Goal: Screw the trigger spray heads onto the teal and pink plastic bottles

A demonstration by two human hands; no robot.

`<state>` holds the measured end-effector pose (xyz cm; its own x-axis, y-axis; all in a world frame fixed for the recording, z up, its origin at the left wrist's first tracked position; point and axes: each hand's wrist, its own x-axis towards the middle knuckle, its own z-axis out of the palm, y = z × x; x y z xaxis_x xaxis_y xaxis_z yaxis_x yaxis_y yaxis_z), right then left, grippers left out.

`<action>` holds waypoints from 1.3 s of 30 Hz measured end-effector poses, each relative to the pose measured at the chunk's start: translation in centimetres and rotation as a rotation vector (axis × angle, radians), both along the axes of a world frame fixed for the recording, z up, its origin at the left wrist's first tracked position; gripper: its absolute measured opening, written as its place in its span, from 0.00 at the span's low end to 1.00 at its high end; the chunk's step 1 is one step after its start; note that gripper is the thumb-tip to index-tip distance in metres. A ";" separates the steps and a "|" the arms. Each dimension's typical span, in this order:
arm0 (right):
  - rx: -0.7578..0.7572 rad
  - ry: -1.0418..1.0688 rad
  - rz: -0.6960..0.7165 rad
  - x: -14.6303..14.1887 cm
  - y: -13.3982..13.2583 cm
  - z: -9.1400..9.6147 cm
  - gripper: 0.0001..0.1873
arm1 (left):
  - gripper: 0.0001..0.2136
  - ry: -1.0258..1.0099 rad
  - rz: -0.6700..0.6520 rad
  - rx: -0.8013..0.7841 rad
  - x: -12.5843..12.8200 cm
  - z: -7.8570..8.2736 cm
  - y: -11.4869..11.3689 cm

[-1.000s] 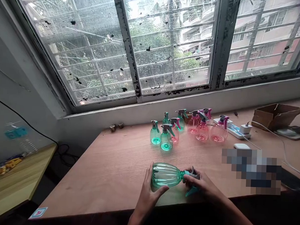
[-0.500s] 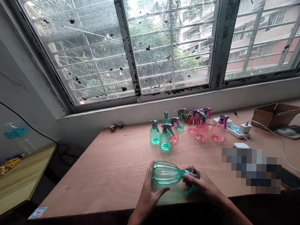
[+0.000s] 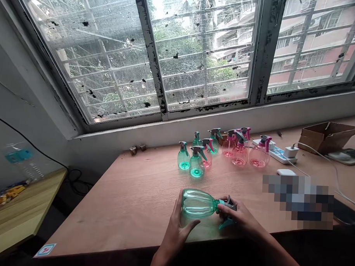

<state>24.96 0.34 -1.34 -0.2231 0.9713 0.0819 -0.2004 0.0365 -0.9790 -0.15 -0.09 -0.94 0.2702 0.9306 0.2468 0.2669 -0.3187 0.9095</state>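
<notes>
A green see-through spray bottle (image 3: 196,204) lies on its side near the front edge of the wooden table (image 3: 128,201). My left hand (image 3: 175,230) wraps round its body from below, thumb and fingers closed on it. My right hand (image 3: 241,218) grips the grey and teal trigger head (image 3: 228,212) at the bottle's right end.
Several green spray bottles (image 3: 194,158) and pink spray bottles (image 3: 242,150) stand upright further back. A white power strip (image 3: 278,154) with a plugged charger, a cardboard box (image 3: 325,136) and cables lie at the right. A window runs behind the table.
The bottle and both hands have shifted very slightly; the grip is the same.
</notes>
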 end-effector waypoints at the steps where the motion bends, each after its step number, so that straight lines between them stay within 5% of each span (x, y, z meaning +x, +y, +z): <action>1: 0.000 -0.001 0.001 0.0 0.0 0.0 0.18 | 0.44 -0.011 -0.011 -0.010 0.0 0.0 -0.1; 16: 0.019 -0.040 0.018 0.0 -0.1 -0.3 0.17 | 0.46 0.037 0.019 0.027 0.0 -0.1 0.0; 21: 0.036 -0.082 0.033 0.0 -0.2 -0.4 0.17 | 0.39 0.031 0.037 0.030 0.0 0.2 0.1; 29: 0.022 -0.068 0.008 -0.1 -0.1 -0.3 0.17 | 0.43 0.062 0.048 0.070 0.0 -0.3 0.2; 34: 0.021 -0.075 0.017 0.0 0.0 -0.6 0.18 | 0.35 0.057 0.067 0.068 0.0 0.2 0.1; 39: -0.010 -0.055 -0.017 0.1 0.1 -0.5 0.20 | 0.37 0.067 0.023 0.107 0.1 0.0 -0.1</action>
